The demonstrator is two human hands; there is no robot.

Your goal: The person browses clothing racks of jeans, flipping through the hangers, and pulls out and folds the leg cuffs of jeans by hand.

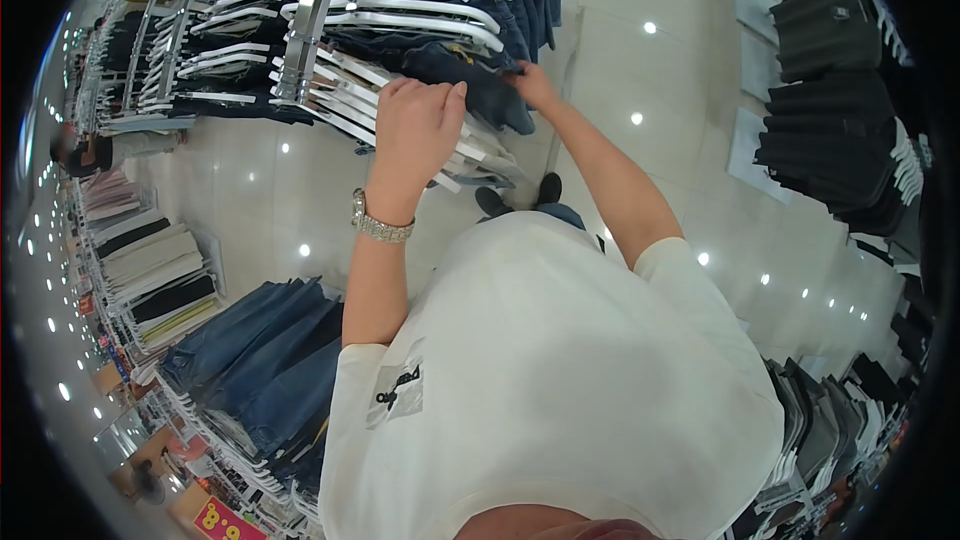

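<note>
White hangers with dark blue jeans (440,68) hang close together on a metal rail (310,25) in front of me. My left hand (418,130), with a silver watch (380,225) on its wrist, is closed over the near hangers; its fingertips are curled out of sight, so what they grip is hidden. Further right, my right hand (534,88) pinches the edge of the dark jeans, its fingers partly behind the cloth. Below my left hand, several white hangers (350,100) hold lighter garments at a slant.
Folded-over jeans (265,350) hang on a rack at lower left, with a red price sign (225,520) near it. Light and black trousers (155,265) hang at far left. Dark garments (830,140) line the right side. Shiny floor tiles (640,170) lie between racks.
</note>
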